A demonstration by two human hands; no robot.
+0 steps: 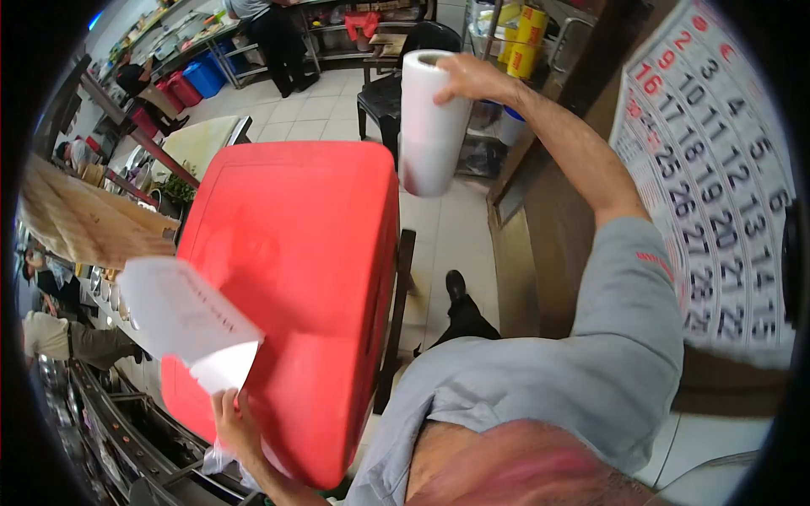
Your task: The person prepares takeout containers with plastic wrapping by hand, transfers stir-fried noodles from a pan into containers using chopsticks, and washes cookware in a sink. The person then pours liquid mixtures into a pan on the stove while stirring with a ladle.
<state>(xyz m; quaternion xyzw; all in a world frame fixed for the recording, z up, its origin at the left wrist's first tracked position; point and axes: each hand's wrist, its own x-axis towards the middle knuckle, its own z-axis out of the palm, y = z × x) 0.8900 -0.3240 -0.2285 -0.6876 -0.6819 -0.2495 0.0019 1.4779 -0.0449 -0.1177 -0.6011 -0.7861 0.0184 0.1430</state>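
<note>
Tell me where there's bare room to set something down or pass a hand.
Bare: the red plastic box top, from the printed white paper sheet to its far edge; the tiled floor between box and brown wooden panel. Crowded: near left, at the left hand and paper; far right corner, at the right hand and white roll.

Floor: pale square tiles (439, 223) | Seat: black chair (380, 99) | Right: brown wood (519, 270), big number calendar (704, 207) | Back: metal shelves (337, 54), long table (211, 35), blue bin (203, 78), red bins (183, 88) | Near wood: yellow tubs (530, 27)
</note>
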